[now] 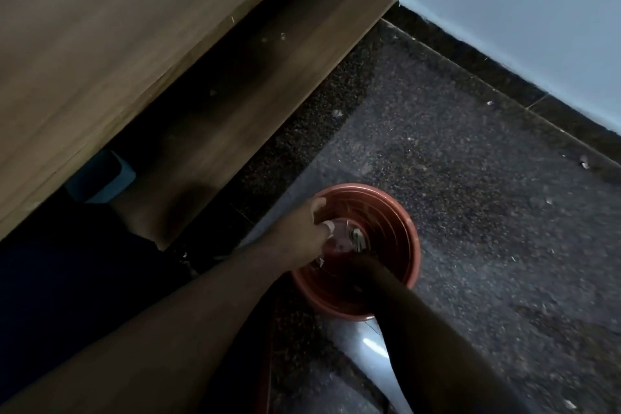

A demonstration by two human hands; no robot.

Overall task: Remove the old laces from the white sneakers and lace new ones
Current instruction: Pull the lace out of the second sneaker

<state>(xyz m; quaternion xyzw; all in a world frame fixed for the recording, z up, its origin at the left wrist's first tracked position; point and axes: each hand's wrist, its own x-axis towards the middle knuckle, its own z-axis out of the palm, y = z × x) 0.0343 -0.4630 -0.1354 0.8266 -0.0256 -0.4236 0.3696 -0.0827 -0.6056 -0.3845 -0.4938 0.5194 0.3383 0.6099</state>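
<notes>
From the head view, one red bucket (408, 228) sits on the dark floor (487, 212) at about 5 o'clock, and two hands reach into it: the left hand (307, 228) curls its fingers (319, 203) over the rim, touching something pale and blurry, while the right hand (364, 260) is too dark to tell, and no sneakers show.

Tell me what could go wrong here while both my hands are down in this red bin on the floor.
The light is dim and your left hand and right forearm cover much of the red bin, so you could grab the wrong scrap among the pale bits inside. The bin looks light and stands free on the speckled floor; pressing on its rim might tip it. Your right hand is hidden inside, so you are working by feel.
</notes>
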